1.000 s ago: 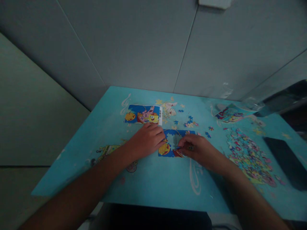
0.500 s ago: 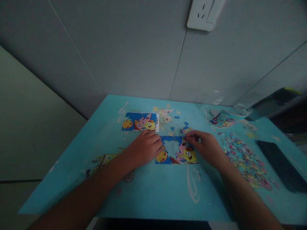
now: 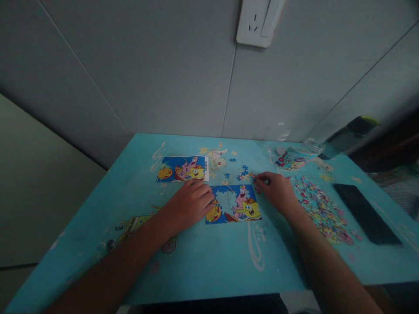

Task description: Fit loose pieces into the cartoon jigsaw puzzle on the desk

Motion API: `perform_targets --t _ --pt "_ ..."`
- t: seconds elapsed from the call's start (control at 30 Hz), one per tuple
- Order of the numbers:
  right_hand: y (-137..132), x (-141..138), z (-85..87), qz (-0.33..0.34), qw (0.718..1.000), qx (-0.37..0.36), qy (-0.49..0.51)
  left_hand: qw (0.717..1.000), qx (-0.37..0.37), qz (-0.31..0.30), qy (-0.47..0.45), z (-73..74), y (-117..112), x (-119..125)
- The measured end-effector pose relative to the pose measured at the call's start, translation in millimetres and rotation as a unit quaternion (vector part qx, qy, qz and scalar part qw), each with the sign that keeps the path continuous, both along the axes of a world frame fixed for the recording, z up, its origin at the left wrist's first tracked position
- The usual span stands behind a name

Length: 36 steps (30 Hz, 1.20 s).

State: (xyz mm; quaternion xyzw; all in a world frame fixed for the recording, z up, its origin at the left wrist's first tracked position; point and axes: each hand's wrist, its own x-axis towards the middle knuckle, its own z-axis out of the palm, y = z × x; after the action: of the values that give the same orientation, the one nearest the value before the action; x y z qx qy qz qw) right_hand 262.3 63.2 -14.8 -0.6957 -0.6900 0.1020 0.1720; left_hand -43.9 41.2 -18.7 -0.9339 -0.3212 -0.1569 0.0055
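A partly assembled jigsaw puzzle (image 3: pixel 240 213) lies flat, with a gap in its upper left middle showing the table. My left hand (image 3: pixel 193 200), fingers curled together, holds down its left edge. Just past its upper right corner, my right hand (image 3: pixel 276 189) pinches thumb and forefinger at a small puzzle piece (image 3: pixel 252 175), partly hidden by the fingertips. Loose blue pieces (image 3: pixel 245 168) lie beyond that corner. Behind my left hand rests a picture card (image 3: pixel 183 168) showing the same cartoon scene, with a white barcode strip on its right side.
A large spread of mixed puzzle pieces (image 3: pixel 322 209) lies right of my right arm. Beside it is a dark flat phone-like slab (image 3: pixel 365 213). A clear plastic jar (image 3: pixel 299 157) with a cartoon label lies at the back right. The wall (image 3: pixel 163 87) borders the table's (image 3: pixel 209 266) far edge.
My right hand has shifted from the puzzle's upper right corner to the loose pieces just beyond it. My left hand stays on the puzzle. The camera view has turned slightly right.
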Motion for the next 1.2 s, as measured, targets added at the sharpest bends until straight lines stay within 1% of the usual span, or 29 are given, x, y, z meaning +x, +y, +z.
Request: perform_targets --t 0.13,0.33,0.63,0.77,1.0,1.1,1.2 --pt "0 1 0.7 -0.005 1.0 -0.003 -0.014 1.0 0.005 -0.003 0.001 0.5 0 0" --pt "-2 4 5.1 -0.01 1.0 -0.001 -0.022 1.0 -0.006 0.003 0.01 1.0 -1 0" --pt "-3 3 3.0 -0.016 0.998 -0.008 -0.052 1.0 0.002 0.002 0.004 2.7 -1 2" --pt "-3 3 2.8 -0.014 0.998 0.006 -0.062 1.0 0.003 0.0 0.002 0.2 -1 1" --pt "-4 1 6.4 -0.052 0.995 0.039 -0.082 1.0 -0.006 0.014 -0.016 -2.8 2 -3" --pt "-4 -1 6.2 -0.046 0.995 0.038 -0.081 0.999 -0.009 0.024 -0.02 -2.5 3 -5" --pt "-4 -6 3.4 -0.018 0.996 0.044 -0.075 0.999 -0.006 0.026 -0.02 -3.0 3 -5"
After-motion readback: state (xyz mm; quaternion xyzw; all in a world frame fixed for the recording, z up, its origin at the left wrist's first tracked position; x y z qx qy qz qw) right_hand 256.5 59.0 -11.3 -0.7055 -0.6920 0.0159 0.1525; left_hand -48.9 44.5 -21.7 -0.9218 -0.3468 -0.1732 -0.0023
